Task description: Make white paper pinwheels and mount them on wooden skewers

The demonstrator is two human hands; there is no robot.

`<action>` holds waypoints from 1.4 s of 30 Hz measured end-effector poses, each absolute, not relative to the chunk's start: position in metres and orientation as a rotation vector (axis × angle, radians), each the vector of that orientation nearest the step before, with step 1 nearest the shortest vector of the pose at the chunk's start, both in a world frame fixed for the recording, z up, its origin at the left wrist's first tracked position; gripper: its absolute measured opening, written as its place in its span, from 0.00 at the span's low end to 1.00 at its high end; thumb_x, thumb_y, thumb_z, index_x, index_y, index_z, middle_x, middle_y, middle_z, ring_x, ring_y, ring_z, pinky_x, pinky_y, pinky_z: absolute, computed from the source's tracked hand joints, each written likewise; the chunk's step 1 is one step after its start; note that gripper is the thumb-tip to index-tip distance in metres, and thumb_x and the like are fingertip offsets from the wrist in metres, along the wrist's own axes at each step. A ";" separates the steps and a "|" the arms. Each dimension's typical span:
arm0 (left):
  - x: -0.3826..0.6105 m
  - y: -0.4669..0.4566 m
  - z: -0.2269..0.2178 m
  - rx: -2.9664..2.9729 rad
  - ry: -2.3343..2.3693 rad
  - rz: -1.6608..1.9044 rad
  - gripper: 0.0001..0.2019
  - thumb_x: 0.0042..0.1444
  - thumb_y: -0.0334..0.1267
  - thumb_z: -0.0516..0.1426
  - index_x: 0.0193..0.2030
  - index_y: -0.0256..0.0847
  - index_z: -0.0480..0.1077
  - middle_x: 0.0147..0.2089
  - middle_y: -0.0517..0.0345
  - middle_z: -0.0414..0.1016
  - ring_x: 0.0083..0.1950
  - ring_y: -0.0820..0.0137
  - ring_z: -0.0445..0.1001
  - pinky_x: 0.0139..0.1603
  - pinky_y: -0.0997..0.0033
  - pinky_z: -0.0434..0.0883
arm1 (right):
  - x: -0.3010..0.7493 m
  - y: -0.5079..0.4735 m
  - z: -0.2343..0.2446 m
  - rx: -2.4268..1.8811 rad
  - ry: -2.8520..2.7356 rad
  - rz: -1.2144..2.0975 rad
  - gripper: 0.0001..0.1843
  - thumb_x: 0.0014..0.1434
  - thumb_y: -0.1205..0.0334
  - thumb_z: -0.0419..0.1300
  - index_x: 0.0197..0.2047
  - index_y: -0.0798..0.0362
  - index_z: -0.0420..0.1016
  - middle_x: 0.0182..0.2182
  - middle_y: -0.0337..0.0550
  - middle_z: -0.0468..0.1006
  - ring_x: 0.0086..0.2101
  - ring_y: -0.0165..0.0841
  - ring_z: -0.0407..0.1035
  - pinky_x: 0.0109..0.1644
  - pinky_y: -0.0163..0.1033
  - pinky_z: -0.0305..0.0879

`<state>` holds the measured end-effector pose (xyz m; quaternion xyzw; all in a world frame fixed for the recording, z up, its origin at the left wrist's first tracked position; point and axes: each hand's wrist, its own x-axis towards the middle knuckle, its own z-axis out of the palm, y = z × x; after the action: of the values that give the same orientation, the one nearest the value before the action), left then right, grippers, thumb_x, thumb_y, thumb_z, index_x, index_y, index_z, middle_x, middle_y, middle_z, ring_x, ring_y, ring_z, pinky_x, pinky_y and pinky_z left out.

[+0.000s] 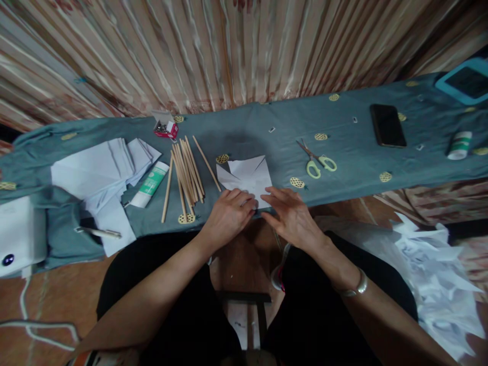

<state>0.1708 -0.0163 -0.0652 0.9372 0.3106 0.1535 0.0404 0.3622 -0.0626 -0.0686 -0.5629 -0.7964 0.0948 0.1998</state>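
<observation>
A white square sheet of paper (249, 170) with slits cut in from its corners lies at the front edge of the cloth-covered table. My left hand (231, 211) has its fingers curled over the sheet's lower left part and holds it. On the right side, my right hand (293, 216) grips the lower right edge, fingers on top and thumb lower down. The hands hide the sheet's near edge. Just left of the paper lies a bundle of thin wooden sticks (186, 175), one set apart. Light-green-handled scissors (317, 161) rest to the right with blades parted.
Left are stacked white paper (91, 168), a green-and-white glue tube (150, 184), a pen (101, 233), a small red box of pins (165, 126) and a white device (21, 234). Right are a phone (388, 125), a glue stick (460, 145) and a bag of folded white paper (438, 284).
</observation>
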 end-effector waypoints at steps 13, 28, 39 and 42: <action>0.161 -0.022 -0.067 2.805 0.917 0.674 0.09 0.63 0.30 0.52 0.41 0.33 0.74 0.41 0.48 0.79 0.41 0.65 0.77 0.43 0.62 0.74 | 0.386 -0.043 -0.066 -1.431 -1.758 0.898 0.05 0.55 0.59 0.65 0.35 0.48 0.80 0.54 0.46 0.76 0.54 0.41 0.70 0.60 0.54 0.63; 0.158 -0.027 -0.069 2.696 0.981 0.612 0.09 0.62 0.32 0.53 0.46 0.34 0.71 0.42 0.49 0.78 0.43 0.64 0.76 0.46 0.62 0.75 | 0.364 -0.022 -0.075 -1.499 -1.780 0.673 0.03 0.55 0.61 0.65 0.30 0.49 0.79 0.49 0.45 0.79 0.51 0.40 0.71 0.57 0.50 0.65; 0.160 -0.026 -0.075 2.548 0.900 0.657 0.10 0.62 0.30 0.53 0.49 0.35 0.71 0.46 0.50 0.77 0.47 0.65 0.75 0.49 0.63 0.75 | 0.354 -0.016 -0.074 -1.503 -1.816 0.623 0.03 0.54 0.60 0.66 0.31 0.49 0.79 0.43 0.44 0.80 0.45 0.39 0.72 0.52 0.48 0.67; 0.159 -0.027 -0.076 2.518 0.918 0.661 0.10 0.62 0.30 0.53 0.48 0.35 0.72 0.46 0.50 0.77 0.47 0.66 0.75 0.49 0.63 0.75 | 0.361 -0.017 -0.074 -1.496 -1.770 0.697 0.03 0.55 0.60 0.65 0.33 0.48 0.79 0.44 0.44 0.80 0.47 0.40 0.72 0.55 0.49 0.66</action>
<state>0.1592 -0.0266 -0.0763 0.8957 0.3264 0.2351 0.1894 0.3610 -0.0167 -0.0743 -0.5784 -0.6843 0.2695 0.3530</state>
